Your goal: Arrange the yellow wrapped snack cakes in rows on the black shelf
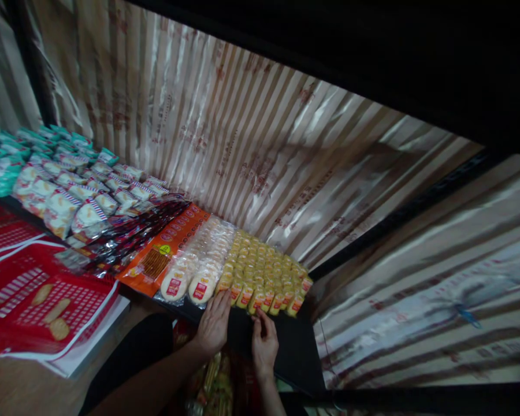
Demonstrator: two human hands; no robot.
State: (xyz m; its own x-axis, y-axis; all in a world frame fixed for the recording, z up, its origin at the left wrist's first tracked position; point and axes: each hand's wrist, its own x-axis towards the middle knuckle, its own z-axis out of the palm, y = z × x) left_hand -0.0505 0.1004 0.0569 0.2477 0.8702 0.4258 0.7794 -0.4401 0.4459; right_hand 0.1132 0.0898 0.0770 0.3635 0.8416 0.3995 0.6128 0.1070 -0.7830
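Rows of small yellow snack packets (264, 271) lie on a dark shelf (294, 346). My left hand (213, 325) rests at the front edge of these packets, fingers bent down onto the shelf by the nearest packet. My right hand (264, 341) is just to its right, fingers curled in a pinch near the front row; what it grips is too small to make out. Beside the yellow packets lie round white rice crackers in clear wrap (199, 260).
An orange snack pack (164, 248), dark wrapped packs (130, 237), white-and-teal bags (65, 185) and red boxes (39, 294) fill the shelf to the left. Striped shiny cloth (251, 138) hangs behind. More packets (216, 387) sit below the shelf.
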